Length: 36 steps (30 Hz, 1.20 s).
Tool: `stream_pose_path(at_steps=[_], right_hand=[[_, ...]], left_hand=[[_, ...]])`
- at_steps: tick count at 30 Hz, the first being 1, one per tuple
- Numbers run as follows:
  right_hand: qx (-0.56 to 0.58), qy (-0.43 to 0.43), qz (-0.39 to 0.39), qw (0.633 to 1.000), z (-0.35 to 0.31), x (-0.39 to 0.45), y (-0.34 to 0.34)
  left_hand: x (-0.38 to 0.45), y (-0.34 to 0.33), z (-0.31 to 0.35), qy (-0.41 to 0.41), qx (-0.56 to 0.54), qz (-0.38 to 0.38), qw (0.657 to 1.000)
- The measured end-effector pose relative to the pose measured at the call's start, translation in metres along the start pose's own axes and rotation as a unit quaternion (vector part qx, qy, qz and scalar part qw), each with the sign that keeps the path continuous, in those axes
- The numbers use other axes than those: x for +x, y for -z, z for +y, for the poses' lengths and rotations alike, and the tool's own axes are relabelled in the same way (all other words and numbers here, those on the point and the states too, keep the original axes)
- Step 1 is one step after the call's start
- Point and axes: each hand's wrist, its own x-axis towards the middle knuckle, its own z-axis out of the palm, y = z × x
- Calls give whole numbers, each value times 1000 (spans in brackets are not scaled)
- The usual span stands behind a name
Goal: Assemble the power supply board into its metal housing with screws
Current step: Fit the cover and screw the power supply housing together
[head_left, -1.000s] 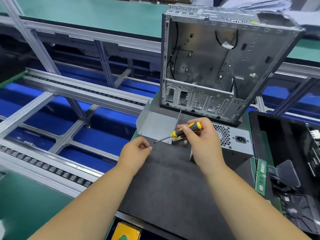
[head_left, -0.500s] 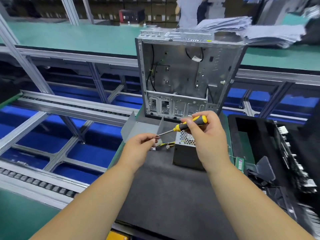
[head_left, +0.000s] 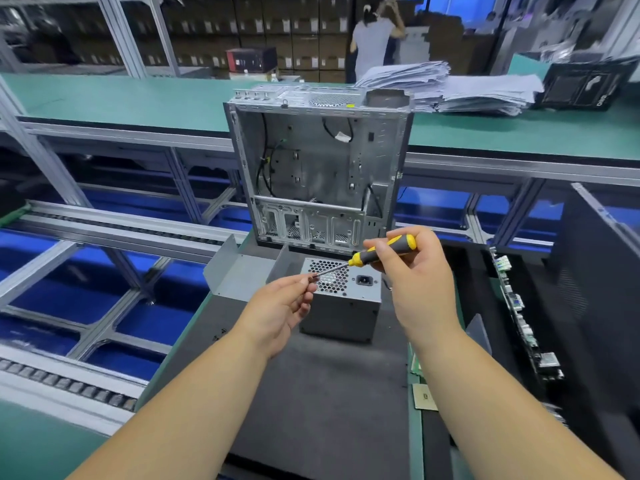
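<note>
Dark mat [head_left: 311, 393] on green bench [head_left: 104, 98], conveyor rails [head_left: 104, 230], stacked papers [head_left: 450, 84]

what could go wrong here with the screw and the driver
1. The left hand pinches something small at the screwdriver tip in mid-air; it could drop onto the black mat or through the power supply vent holes.
2. The tip could slip and jab the fingers.

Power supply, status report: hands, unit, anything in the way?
Right hand grips screwdriver; left hand pinches at its tip. Power supply closed, upright on mat. Nothing in the way.
</note>
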Motion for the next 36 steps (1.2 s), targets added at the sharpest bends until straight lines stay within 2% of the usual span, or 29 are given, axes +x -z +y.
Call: stream_pose_path(at_steps=[8, 15, 21, 26, 29, 32, 34, 36], right_hand=[[-4, -6, -27, 1000, 3, -5, 33], [32, -11, -88, 996, 8, 0, 34], [49, -14, -86, 995, 9, 10, 21], [12, -8, -61, 998, 5, 18, 4], [-34, -11, -64, 997, 2, 22, -8], [-102, -12, -81, 991, 0, 26, -23], [-147, -14, -94, 985, 0, 28, -34], [-197, -14, -105, 975, 1, 30, -45]], left_hand=[[-14, -30, -19, -6, 14, 26, 1000], [-9, -29, -21, -2, 47, 26, 999], [5, -12, -11, -87, 163, 12, 983], [12, 5, 0, -137, 212, -12, 968], [22, 19, 7, -134, 229, -5, 964], [35, 36, 13, -142, 300, 21, 943], [45, 46, 14, -118, 350, 22, 929], [53, 54, 12, -59, 373, 10, 926]])
